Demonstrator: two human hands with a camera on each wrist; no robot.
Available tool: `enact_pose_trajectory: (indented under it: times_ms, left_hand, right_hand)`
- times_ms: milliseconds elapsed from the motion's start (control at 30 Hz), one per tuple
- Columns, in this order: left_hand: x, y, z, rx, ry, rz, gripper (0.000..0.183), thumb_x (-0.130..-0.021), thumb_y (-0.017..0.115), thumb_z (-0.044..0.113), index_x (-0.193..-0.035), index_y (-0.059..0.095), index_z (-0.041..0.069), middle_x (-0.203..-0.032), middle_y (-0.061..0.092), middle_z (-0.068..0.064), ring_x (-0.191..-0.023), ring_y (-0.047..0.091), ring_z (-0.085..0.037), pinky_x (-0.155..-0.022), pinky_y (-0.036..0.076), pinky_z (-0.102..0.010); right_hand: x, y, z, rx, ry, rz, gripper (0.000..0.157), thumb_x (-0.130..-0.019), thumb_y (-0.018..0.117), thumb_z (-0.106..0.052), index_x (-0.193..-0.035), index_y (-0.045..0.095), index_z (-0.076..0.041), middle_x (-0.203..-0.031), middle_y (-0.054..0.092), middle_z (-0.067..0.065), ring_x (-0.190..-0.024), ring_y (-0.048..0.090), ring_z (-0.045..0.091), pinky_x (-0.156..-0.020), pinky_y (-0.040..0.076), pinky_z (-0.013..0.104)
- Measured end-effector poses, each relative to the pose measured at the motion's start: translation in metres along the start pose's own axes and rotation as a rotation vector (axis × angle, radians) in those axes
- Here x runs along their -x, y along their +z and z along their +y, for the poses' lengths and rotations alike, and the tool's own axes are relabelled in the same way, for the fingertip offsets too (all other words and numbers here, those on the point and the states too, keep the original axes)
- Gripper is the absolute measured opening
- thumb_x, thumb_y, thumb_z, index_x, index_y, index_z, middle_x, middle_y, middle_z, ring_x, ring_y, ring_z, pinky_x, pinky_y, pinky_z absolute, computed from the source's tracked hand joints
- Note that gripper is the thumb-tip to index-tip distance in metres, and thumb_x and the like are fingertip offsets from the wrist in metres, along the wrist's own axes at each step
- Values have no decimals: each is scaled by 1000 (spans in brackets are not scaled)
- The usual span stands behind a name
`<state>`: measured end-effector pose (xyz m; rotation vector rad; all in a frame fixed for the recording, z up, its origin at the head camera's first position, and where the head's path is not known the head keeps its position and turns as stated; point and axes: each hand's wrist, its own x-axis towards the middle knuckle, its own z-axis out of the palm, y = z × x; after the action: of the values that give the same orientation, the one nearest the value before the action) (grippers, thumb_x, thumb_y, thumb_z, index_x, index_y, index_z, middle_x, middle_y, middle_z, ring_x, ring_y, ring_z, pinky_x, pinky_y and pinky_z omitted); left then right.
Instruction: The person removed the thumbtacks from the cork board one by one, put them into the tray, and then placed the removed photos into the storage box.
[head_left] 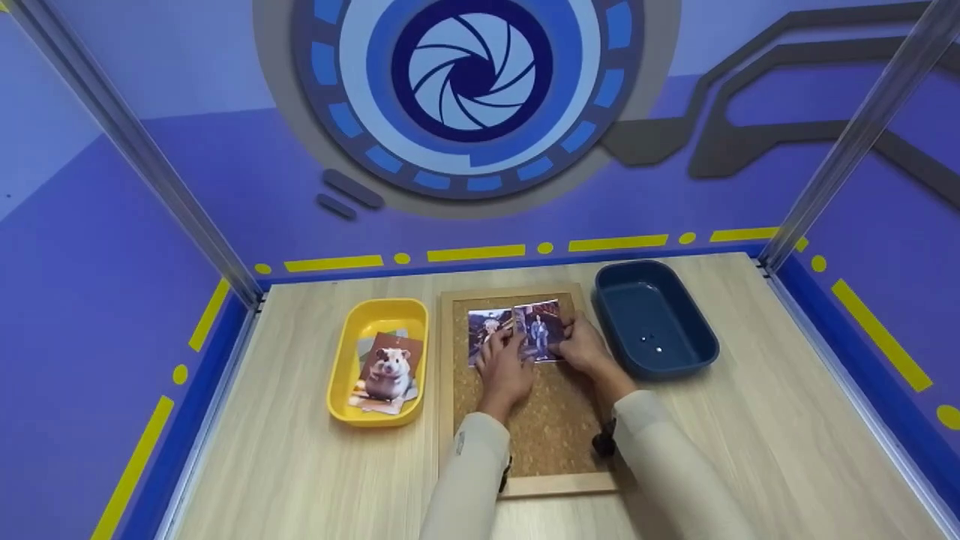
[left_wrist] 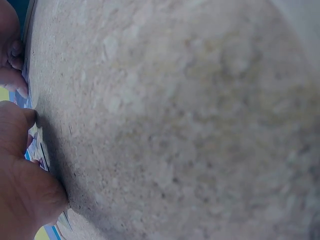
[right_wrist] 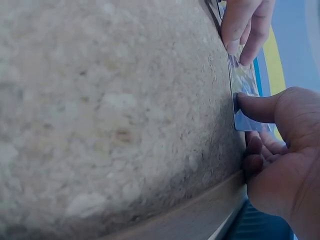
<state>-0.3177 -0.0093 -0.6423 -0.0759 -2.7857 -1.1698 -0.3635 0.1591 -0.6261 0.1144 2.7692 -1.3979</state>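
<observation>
Two photos lie side by side on the upper part of a framed corkboard (head_left: pixel 559 435). The left photo (head_left: pixel 480 319) is partly covered by my left hand (head_left: pixel 506 375), whose fingertips rest where the two photos meet. The right photo (head_left: pixel 538 326) shows a standing figure, and its left edge meets or slightly overlaps the other one. My right hand (head_left: pixel 589 349) pinches this photo by its right edge; in the right wrist view the thumb (right_wrist: pixel 257 107) lies over the photo's corner, with the other fingers curled beside it.
Left of the board stands a yellow tray (head_left: pixel 339 397) holding several photos, a hamster photo (head_left: pixel 390 367) on top. To the right is a dark blue tray (head_left: pixel 686 330) with a few small shiny pieces (head_left: pixel 652 343) in it. Patterned panels enclose the wooden table (head_left: pixel 285 465).
</observation>
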Motion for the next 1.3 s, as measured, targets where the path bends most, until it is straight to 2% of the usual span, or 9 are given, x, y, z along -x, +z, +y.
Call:
enact_pose_trajectory:
  times_ms: [233,467,767,867,1033,1100,1200,1300]
  left_hand:
    - [-2,1,0,-25,-18,-18,44,-99,72,19,-143,67,15,-153,50,-13,-149,38,-38,-120,29,-60]
    - [-6,1,3,-15,-29,-52,45,-101,71,19,-145,65,15,-158,48,-13,-151,37,-38,-124,26,-60]
    - [-3,2,-4,45,19,54,40,-91,75,10,-131,74,8,-145,60,-15,-139,50,-40,-119,32,-64]
    - [-1,-1,-6,75,24,60,37,-90,74,8,-127,75,5,-140,63,-16,-136,53,-40,-118,36,-62]
    - [1,-13,-6,119,78,68,30,-93,72,6,-123,75,0,-133,68,-20,-129,61,-41,-113,46,-58]
    - [3,-22,-7,138,101,66,29,-96,72,7,-124,74,1,-134,69,-20,-130,62,-40,-115,46,-57]
    - [8,-42,-9,149,174,52,30,-98,71,7,-127,74,2,-137,69,-20,-133,62,-39,-118,46,-58]
    - [20,-67,-13,131,260,47,30,-99,70,9,-129,74,4,-139,68,-19,-134,63,-39,-118,47,-57]
  right_hand:
    - [2,-3,5,-38,-18,8,39,-89,77,0,-121,55,3,-102,61,16,-97,59,29,-84,47,36]
    - [1,-5,5,-73,-7,23,32,-91,70,4,-120,57,3,-101,60,14,-97,58,28,-83,46,33]
    - [3,-2,8,-78,-13,28,27,-92,66,6,-117,57,2,-97,59,10,-95,58,27,-81,45,31]
    - [3,-1,9,-72,-32,37,27,-91,67,6,-116,58,3,-96,60,10,-93,59,26,-81,46,30]
    - [3,-1,10,-64,-57,53,24,-91,69,6,-112,58,4,-95,62,14,-91,60,26,-80,46,30]
    - [2,0,11,-59,-52,48,23,-91,69,5,-111,58,4,-95,62,13,-91,59,25,-80,46,30]
    - [1,0,12,-70,-41,41,21,-92,69,5,-110,58,2,-95,62,12,-91,59,24,-80,46,30]
    - [2,0,11,-87,-32,36,21,-92,69,5,-110,58,2,-96,62,12,-92,59,24,-80,47,30]
